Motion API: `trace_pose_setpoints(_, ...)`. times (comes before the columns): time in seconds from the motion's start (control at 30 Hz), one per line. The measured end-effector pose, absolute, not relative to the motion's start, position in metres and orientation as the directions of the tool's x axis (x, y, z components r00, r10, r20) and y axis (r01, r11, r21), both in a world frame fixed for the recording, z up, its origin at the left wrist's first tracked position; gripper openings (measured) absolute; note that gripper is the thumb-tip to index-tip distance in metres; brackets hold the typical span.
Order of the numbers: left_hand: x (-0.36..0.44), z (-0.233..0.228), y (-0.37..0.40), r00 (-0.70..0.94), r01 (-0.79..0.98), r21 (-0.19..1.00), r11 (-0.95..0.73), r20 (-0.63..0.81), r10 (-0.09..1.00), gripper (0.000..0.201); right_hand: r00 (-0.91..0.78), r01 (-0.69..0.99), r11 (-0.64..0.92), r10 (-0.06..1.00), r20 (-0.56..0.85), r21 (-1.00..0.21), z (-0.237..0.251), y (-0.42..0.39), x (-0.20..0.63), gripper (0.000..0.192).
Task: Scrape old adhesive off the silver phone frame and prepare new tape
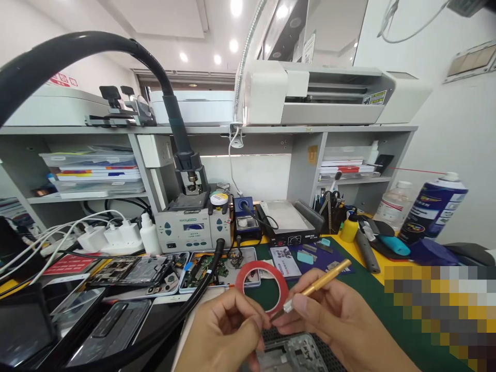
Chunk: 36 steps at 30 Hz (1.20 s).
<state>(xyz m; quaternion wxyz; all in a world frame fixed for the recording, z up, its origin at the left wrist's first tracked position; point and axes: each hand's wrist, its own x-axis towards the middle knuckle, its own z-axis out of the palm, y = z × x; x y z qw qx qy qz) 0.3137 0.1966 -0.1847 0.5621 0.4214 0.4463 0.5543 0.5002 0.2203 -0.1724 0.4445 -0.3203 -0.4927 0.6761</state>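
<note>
My right hand grips a gold craft knife like a pen, its silver collar and blade pointing down and left. Close to the blade tip, my left hand is closed in a pinch; whatever lies between its fingertips is too small to make out. A roll of red tape shows just behind my hands, its lower rim near the fingertips; whether they touch it I cannot tell. Below the hands lies a grey metal phone frame, partly hidden by the left hand, on a black dotted pad.
A black hose crosses the left side over several phones and parts. A tray of circuit boards sits before the hot air station. Behind stands a heating plate. On the right are a yellow bottle and a spray can.
</note>
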Motion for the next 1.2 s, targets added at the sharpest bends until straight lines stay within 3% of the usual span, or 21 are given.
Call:
trace_pose_setpoints(0.43, 0.3166, -0.1801, 0.1929, 0.015, -0.268, 0.962, 0.051, -0.049, 0.999, 0.016, -0.401, -0.085, 0.002, 0.915, 0.036, -0.996, -0.1703, 0.2166, 0.5026, 0.029)
trace_pose_setpoints(0.77, 0.3178, -0.1786, 0.1914, 0.021, -0.298, 0.954, 0.043, -0.038, 0.999, 0.013, -0.37, -0.102, 0.043, 0.926, 0.077, -0.994, -0.1779, 0.2151, 0.5029, 0.024)
trace_pose_setpoints(0.93, 0.3174, -0.1805, 0.1915, 0.028, -0.296, 0.954, 0.038, -0.031, 0.999, 0.016, -0.325, -0.034, 0.094, 0.941, 0.099, -0.995, -0.1781, 0.2137, 0.5045, 0.023)
trace_pose_setpoints(1.2, 0.317, -0.1836, 0.1921, 0.035, -0.292, 0.956, 0.02, -0.01, 0.999, 0.024, -0.335, -0.063, 0.1, 0.935, 0.115, -0.993, -0.1785, 0.2117, 0.5033, 0.023)
